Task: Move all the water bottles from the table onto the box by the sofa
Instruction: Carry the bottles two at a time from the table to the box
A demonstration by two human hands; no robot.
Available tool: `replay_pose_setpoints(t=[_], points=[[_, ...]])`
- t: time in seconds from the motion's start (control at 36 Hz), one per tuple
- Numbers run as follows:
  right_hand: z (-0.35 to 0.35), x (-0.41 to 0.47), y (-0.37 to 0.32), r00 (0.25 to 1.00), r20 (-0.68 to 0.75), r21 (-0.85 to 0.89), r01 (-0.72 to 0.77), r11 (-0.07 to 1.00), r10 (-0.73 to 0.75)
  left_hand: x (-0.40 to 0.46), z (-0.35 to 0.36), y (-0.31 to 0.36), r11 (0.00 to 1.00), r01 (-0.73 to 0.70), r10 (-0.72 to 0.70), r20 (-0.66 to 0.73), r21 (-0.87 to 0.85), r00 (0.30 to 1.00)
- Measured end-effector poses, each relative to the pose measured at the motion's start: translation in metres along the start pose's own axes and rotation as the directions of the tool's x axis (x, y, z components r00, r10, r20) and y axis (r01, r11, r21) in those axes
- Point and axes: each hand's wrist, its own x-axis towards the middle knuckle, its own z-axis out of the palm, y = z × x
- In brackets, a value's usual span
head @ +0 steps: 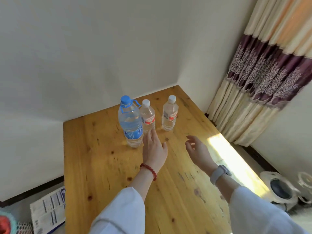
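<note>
Neither hand grips anything: the left hand (154, 150) and right hand (196, 149) reach forward with fingers loose, apparently for the big bottle (130, 122) and two small bottles (148, 117) (169, 114) standing near the table's (101, 166) far corner.

Wooden table (104, 166) with three upright water bottles (131, 122) near its far edge

Three water bottles stand on the desk (104, 166): one large bottle (130, 122) with a blue cap at 11 o'clock; two small bottles with white caps, one (148, 117) at 12 o'clock, one (169, 114) at 1 o'clock.
</note>
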Motion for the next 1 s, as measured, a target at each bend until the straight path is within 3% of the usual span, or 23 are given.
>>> replay_pose_setpoints(t=[0.14,0.42,0.64,0.94,1.0], points=[[0.011,0.075,0.01,1.0,0.002,0.06,-0.03,0.998,0.03,0.061,0.032,0.003,0.996,0.082,-0.084,-0.036,-0.033,0.996],[0.029,0.177,0.005,0.992,0.093,0.288,0.052,0.956,-0.083,0.125,0.069,0.012,0.952,0.294,-0.305,-0.33,-0.085,0.893],[0.034,0.196,0.009,0.982,0.084,0.347,0.128,0.929,-0.167,0.146,0.071,0.018,0.969,0.244,-0.243,-0.379,-0.047,0.893],[0.011,0.187,0.031,0.98,0.088,0.424,0.123,0.897,-0.177,0.162,0.082,0.014,0.994,0.017,-0.044,-0.254,-0.109,0.966],[0.005,0.182,0.035,0.981,0.083,0.427,0.124,0.896,-0.175,0.159,0.084,0.013,0.998,-0.006,-0.006,-0.214,-0.055,0.977]])
